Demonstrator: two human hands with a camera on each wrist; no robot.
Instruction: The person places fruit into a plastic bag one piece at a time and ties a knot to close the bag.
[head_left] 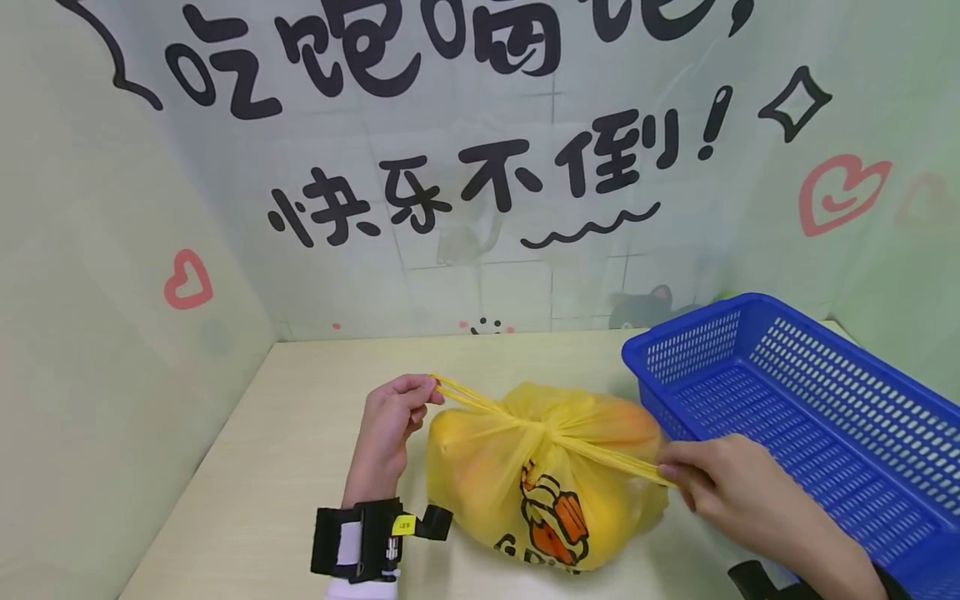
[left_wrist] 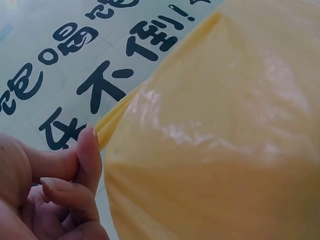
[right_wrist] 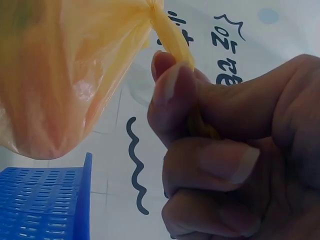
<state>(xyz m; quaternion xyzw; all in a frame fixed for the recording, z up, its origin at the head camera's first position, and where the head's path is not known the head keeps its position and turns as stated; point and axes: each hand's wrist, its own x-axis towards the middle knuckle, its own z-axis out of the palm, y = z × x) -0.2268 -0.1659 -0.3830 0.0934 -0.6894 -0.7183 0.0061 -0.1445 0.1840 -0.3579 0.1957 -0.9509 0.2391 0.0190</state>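
A full yellow plastic bag (head_left: 480, 475) with a printed cartoon sits on the table, its top drawn together in a knot at the middle. Orange, rounded shapes show through the thin plastic. My left hand (head_left: 393, 417) pinches one twisted handle of the bag between thumb and forefinger, pulled out to the upper left. The other handle is gripped by my right hand (head_left: 735, 479) and stretched to the lower right. In the right wrist view, the curled fingers (right_wrist: 210, 160) wrap the handle's end. Both handles look taut.
A blue perforated plastic basket (head_left: 780, 450) stands at the right, close beside the bag and behind my right hand. The pale table (head_left: 300, 450) ends at a wall sheet (head_left: 480, 283) printed with large black characters. A side panel (head_left: 120, 375) rises along the left.
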